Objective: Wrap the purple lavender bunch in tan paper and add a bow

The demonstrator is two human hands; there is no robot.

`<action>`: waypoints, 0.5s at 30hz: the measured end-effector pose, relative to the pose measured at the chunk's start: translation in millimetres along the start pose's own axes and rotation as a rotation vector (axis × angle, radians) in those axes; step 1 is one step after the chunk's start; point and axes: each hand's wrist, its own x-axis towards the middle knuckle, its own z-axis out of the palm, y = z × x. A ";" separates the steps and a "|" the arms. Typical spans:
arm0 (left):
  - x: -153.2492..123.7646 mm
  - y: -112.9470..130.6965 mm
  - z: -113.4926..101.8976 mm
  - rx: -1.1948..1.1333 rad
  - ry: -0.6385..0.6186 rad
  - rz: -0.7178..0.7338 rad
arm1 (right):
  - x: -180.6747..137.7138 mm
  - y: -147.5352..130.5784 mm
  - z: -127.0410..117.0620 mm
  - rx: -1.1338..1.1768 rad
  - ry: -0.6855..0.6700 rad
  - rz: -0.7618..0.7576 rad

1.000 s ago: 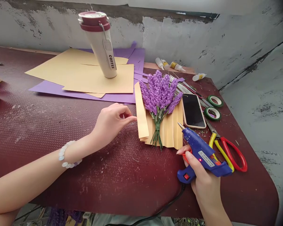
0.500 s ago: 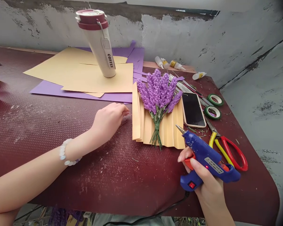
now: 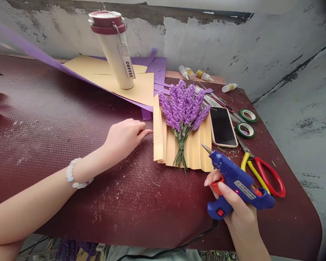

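My left hand [image 3: 126, 139] rests on the dark red mat with loosely curled fingers, holding nothing. Its fingertips stop just short of the left edge of a pleated tan paper sheet [image 3: 191, 152]. A bunch of purple paper lavender [image 3: 182, 108] with green stems lies on that sheet. My right hand [image 3: 239, 214] grips a blue hot glue gun [image 3: 237, 185], whose metal nozzle points up and left, close to the paper's right edge. A large purple paper sheet [image 3: 43, 56] is lifted off the mat, rising toward the upper left and hiding part of the tan sheets beneath.
A tilted white COFFEE tumbler [image 3: 115, 54] stands on tan paper [image 3: 133, 85]. To the right lie a phone [image 3: 222, 127], green tape rolls [image 3: 248, 115], red-and-yellow scissors [image 3: 263, 177], wire stems [image 3: 214, 99] and glue bottles [image 3: 195, 74]. The mat's front edge curves near my body.
The purple sheet's left part has swung up off the mat, covering the tan sheets' left side. My left hand has drawn back from the paper and the glue gun has shifted right.
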 end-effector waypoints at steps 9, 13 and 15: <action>1.2 0.6 -7.6 -0.692 -0.036 -0.154 | 0.1 1.4 -2.3 -0.022 -0.026 -0.014; 3.9 -3.0 -0.3 -0.980 -0.096 -0.206 | -0.2 1.3 -1.8 0.004 -0.021 0.001; 4.5 -4.3 2.2 -1.013 -0.116 -0.205 | 0.0 1.1 -1.5 0.017 -0.015 0.013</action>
